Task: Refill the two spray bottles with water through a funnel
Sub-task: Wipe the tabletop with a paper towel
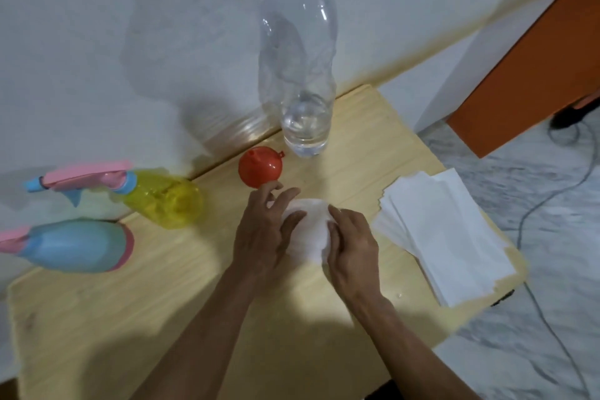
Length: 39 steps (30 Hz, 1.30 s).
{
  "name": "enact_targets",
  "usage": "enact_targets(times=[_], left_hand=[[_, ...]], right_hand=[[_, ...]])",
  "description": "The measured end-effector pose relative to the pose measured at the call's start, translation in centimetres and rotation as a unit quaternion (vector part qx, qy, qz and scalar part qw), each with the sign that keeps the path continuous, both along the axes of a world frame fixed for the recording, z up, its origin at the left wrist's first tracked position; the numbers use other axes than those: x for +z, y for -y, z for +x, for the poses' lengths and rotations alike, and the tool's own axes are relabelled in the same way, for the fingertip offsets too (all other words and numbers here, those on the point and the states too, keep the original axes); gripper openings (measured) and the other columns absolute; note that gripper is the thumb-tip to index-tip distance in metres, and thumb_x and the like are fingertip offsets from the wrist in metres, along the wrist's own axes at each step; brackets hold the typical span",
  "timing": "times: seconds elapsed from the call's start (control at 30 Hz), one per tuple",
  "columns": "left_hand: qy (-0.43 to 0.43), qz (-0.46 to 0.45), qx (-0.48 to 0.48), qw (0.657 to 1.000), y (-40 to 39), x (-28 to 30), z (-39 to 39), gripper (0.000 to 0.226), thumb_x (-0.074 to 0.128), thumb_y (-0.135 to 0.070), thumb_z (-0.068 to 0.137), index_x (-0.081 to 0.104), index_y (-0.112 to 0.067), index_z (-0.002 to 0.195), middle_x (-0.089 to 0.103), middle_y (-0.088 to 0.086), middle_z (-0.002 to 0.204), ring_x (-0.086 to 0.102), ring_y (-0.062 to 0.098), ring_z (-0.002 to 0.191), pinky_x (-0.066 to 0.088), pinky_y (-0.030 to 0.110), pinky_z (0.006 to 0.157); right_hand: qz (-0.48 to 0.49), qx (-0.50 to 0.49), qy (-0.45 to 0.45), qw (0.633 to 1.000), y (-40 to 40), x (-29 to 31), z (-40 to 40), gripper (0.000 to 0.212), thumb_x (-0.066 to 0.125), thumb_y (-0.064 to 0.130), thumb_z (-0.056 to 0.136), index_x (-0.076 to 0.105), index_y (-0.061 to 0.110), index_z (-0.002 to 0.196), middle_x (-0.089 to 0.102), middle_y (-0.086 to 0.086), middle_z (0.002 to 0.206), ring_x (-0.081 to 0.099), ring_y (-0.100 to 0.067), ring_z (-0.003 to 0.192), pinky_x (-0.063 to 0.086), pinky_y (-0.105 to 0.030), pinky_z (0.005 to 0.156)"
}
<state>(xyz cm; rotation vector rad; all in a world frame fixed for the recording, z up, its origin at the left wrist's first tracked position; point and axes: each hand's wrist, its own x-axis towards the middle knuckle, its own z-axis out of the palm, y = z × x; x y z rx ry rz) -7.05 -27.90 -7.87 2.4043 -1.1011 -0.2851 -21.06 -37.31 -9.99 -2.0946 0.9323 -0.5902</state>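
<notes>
Both hands, left and right, fingers loosely curled, press a tissue on the table; funnel just beyond.

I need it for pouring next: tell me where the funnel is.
In the head view the orange funnel sits mouth-down near the table's back edge, between the yellow sprayer and the water bottle, just beyond the left hand's fingertips.

A stack of white paper napkins lay at the right end of the pale wooden table. A black cable trailed over the marbled floor.
</notes>
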Motion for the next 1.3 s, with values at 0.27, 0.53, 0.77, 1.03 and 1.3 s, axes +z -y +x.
enact_targets(times=[0.27,0.53,0.77,1.03,1.3], left_hand=[[0.125,0.053,-0.148,0.98,-1.2,-3.3,1.0,0.046,0.038,-0.042,0.102,0.055,-0.02,0.138,0.049,0.01,0.148,0.047,0.032,0.134,0.043,0.051,0.103],[0.134,0.113,-0.176,0.969,-2.0,-4.0,1.2,0.053,0.022,-0.041,0.106,0.026,-0.026,0.156,0.023,0.0,0.164,0.016,0.021,0.153,0.016,0.048,0.122],[0.149,0.145,-0.194,0.959,-2.4,-4.2,1.2,0.058,0.022,-0.045,0.106,0.011,-0.026,0.159,0.005,0.002,0.167,-0.001,0.024,0.154,0.006,0.054,0.122],[0.157,0.133,-0.221,0.953,-3.2,-4.1,1.8,0.059,0.018,-0.044,0.105,0.014,-0.02,0.159,0.011,0.005,0.167,0.004,0.025,0.154,0.01,0.049,0.124],[0.16,0.095,-0.23,0.955,-4.9,-4.7,2.3,0.058,0.023,-0.037,0.106,0.023,-0.008,0.156,0.021,0.012,0.163,0.013,0.026,0.153,0.017,0.044,0.124]], right_hand=[[-0.161,-0.059,-0.138,0.975,-1.9,-1.6,0.7,0.039,0.062,0.03,0.1,0.062,0.017,0.137,0.055,-0.008,0.144,0.053,-0.028,0.122,0.041,-0.042,0.092],[-0.142,-0.041,-0.257,0.955,-3.3,-2.2,0.6,0.058,0.027,0.043,0.107,0.021,0.024,0.161,0.012,0.0,0.17,0.009,-0.02,0.157,0.011,-0.052,0.124],[-0.115,-0.01,-0.314,0.942,-3.6,-2.4,0.8,0.064,0.011,0.052,0.106,0.0,0.023,0.162,-0.011,0.005,0.17,-0.018,-0.017,0.156,-0.01,-0.053,0.124],[-0.083,-0.014,-0.316,0.945,-5.0,-2.3,1.2,0.063,0.005,0.05,0.106,-0.011,0.022,0.161,-0.022,0.01,0.167,-0.027,-0.013,0.152,-0.012,-0.056,0.123],[-0.066,-0.001,-0.312,0.948,-6.7,-2.1,2.1,0.06,0.005,0.047,0.107,-0.007,0.025,0.162,-0.017,0.013,0.168,-0.025,-0.014,0.153,-0.014,-0.059,0.122]])
